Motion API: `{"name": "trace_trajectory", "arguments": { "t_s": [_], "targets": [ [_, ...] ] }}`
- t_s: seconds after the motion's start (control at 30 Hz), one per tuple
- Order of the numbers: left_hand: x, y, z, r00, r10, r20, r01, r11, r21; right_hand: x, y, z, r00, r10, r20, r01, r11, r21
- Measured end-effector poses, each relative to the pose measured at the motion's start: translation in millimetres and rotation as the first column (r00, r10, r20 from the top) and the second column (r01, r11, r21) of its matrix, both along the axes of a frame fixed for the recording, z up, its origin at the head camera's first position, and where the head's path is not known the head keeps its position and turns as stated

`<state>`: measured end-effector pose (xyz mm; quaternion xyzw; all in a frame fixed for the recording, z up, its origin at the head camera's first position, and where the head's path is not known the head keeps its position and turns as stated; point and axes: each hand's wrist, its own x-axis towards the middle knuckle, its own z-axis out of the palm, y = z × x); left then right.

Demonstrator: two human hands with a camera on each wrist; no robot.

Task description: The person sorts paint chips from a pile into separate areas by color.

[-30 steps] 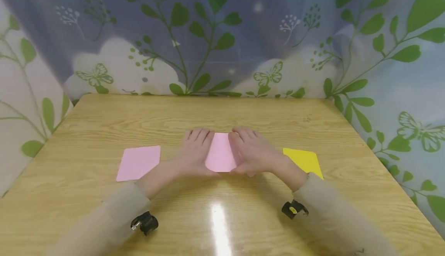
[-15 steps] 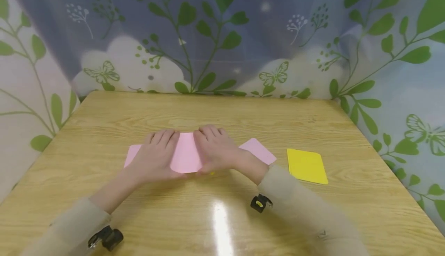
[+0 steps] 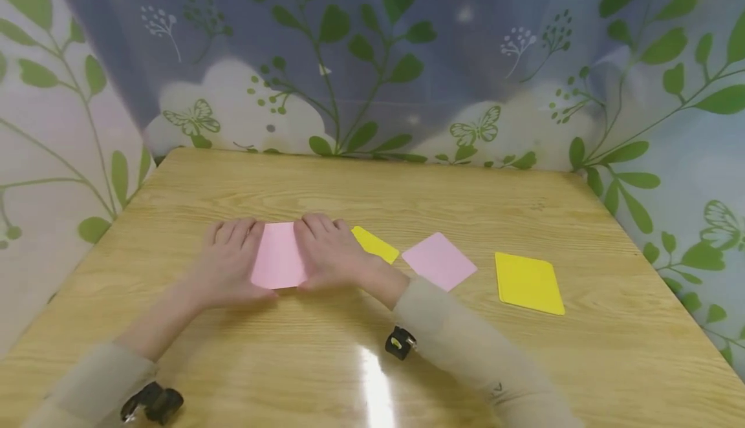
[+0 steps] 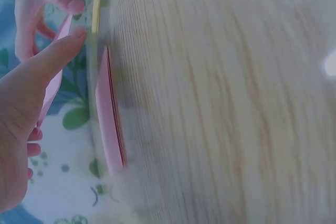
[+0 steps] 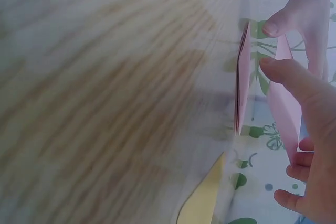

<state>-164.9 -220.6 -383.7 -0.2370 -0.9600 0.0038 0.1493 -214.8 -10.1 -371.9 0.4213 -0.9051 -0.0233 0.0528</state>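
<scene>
Between my two hands I hold a pink paper card [image 3: 279,256], slightly bowed and raised off the table. My left hand [image 3: 227,263] pinches its left edge, thumb at the near side and fingers at the far side. At the opposite edge my right hand [image 3: 333,251] grips it the same way. Directly under it a pink stack of cards [image 4: 109,114] lies on the table, seen in both wrist views and covered in the head view. A yellow card [image 3: 375,245] lies just right of my right hand, partly covered by it.
Farther right, a pink card [image 3: 439,260] lies turned like a diamond, and beyond it sits a yellow stack of cards [image 3: 529,283]. All lie on a wooden table [image 3: 326,363]. A leaf-patterned curtain [image 3: 372,59] borders its back and sides.
Both hands have moved left together with the pink card, from mid-table to over the pink stack. The diamond-turned pink card and the yellow card have come into sight. The view has turned slightly left.
</scene>
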Motion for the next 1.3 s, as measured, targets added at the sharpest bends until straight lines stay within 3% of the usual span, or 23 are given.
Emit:
{"name": "trace_trajectory", "arguments": {
  "t_s": [0.53, 0.67, 0.87, 1.13, 1.3],
  "targets": [
    [-9.2, -50.8, 6.9, 0.988, 0.006, 0.152, -0.008, 1.0, 0.013, -3.1, -52.5, 4.5, 0.997, -0.071, 0.027, 0.068, 0.993, 0.101],
    [-13.0, -55.3, 8.5, 0.978, 0.014, 0.207, -0.01, 1.0, -0.019, -4.9, -61.4, 1.3, 0.993, -0.105, 0.062, 0.096, 0.986, 0.133],
    [-14.5, -60.4, 2.9, 0.949, 0.039, 0.314, -0.02, 0.998, -0.066, -2.9, -67.3, -11.2, 0.984, -0.117, 0.132, 0.094, 0.981, 0.172],
    [-20.9, -61.5, -2.2, 0.946, -0.008, 0.324, 0.033, 0.997, -0.071, -6.7, -63.7, -15.0, 0.974, -0.108, 0.198, 0.072, 0.981, 0.178],
    [-22.8, -61.9, -1.9, 0.937, -0.004, 0.35, 0.032, 0.997, -0.072, -8.8, -64.8, -16.4, 0.97, -0.1, 0.222, 0.063, 0.984, 0.166]
  ]
}}
